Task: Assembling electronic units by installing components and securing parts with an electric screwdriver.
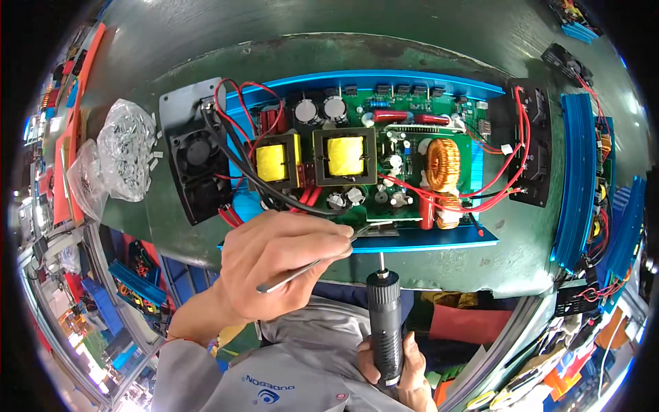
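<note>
A power circuit board (357, 213) sits in a blue metal housing (439, 240) on the bench before me. My left hand (274, 264) is closed around slim metal tweezers (295, 275), whose tips reach in over the board's near edge, beside the housing's near wall. My right hand (405, 367) grips a black electric screwdriver (384, 309) from below. It stands upright in the view, its bit meeting the outer face of that near wall. Two yellow transformers (345, 156) and a copper-wound coil (443, 165) rise from the board. Whatever lies at the tweezer tips is too small to make out.
A black end panel with fans (199, 154) lies left of the housing, another black panel (530, 144) right, both joined by wires. Clear bags of small parts (125, 147) rest at far left. More blue housings (578, 178) stand at right. The green bench (508, 268) ends near my body.
</note>
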Action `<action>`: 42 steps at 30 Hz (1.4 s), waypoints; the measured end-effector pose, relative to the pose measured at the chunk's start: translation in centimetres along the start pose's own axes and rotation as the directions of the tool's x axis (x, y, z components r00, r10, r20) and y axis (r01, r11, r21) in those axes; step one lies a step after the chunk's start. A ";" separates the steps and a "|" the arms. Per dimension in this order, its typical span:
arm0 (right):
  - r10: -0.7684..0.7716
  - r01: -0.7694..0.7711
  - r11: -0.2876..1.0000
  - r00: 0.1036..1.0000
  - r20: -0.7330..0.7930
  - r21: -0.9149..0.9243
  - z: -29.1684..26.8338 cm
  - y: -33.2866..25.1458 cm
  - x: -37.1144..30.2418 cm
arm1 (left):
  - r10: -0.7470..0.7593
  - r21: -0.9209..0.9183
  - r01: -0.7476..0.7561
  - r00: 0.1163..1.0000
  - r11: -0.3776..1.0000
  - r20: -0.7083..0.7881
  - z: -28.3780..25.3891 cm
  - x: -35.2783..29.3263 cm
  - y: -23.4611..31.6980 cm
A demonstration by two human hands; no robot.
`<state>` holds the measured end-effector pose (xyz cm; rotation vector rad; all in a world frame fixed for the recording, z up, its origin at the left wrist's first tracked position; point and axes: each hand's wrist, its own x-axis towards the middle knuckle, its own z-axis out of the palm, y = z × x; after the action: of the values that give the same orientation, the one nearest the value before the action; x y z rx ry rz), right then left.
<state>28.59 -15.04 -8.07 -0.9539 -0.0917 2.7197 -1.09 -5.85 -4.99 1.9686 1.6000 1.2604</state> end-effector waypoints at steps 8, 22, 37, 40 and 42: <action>-0.117 0.100 0.979 0.989 -0.094 -0.176 0.5 0.4 0.9 | 0.024 0.002 -0.024 1.000 1.000 0.011 0.0 0.5 0.2; -0.082 0.052 0.982 0.984 -0.161 -0.183 1.7 1.0 0.7 | -0.115 -0.091 0.116 0.993 0.989 0.014 -1.8 -0.3 2.1; -0.102 0.085 0.967 0.993 -0.061 -0.242 1.5 -1.0 0.9 | 0.132 0.426 -0.284 0.926 0.859 0.353 -3.2 9.9 3.3; -0.135 0.099 0.968 0.980 -0.148 -0.233 0.6 0.0 0.4 | 0.200 0.249 -0.355 0.849 0.901 0.488 2.1 18.1 0.2; -0.164 0.135 0.950 0.983 -0.083 -0.281 1.2 -0.3 1.0 | 0.132 0.144 -0.304 0.727 0.942 0.674 2.4 21.3 -2.1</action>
<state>27.09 -14.47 -7.69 -1.1134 -0.5113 2.5539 -0.73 14.68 1.40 2.4343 1.2102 0.3193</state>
